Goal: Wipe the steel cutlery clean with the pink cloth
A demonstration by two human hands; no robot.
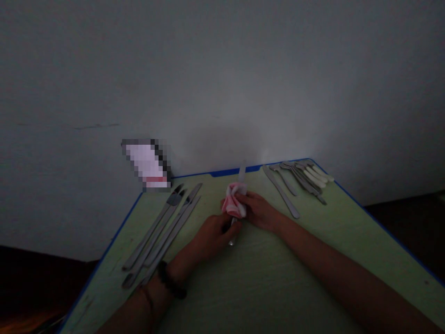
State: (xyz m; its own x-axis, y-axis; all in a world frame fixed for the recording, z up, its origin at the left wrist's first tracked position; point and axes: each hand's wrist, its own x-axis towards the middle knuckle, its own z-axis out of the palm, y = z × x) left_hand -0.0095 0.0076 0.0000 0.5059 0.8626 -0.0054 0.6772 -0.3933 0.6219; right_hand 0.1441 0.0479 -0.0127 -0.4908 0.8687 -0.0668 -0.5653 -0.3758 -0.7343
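Over the middle of the table, my left hand (216, 235) grips a table knife (242, 171) by its handle, whose end sticks out below the fingers. The blade points away toward the wall. My right hand (256, 208) presses a pink and white cloth (234, 200) around the knife's middle, hiding that part of it. To the left lie several knives (163, 232) side by side, partly behind my left forearm. Right of the cloth, a single knife (282, 192) rests near a pile of cutlery (302, 176), some pieces with white handles.
The green table (264, 278) has a blue edge and stands against a grey wall (222, 83). A blurred-out, screen-like object (148, 162) leans at the far left corner. The scene is dim, with dark floor (410, 222) beyond the table's sides.
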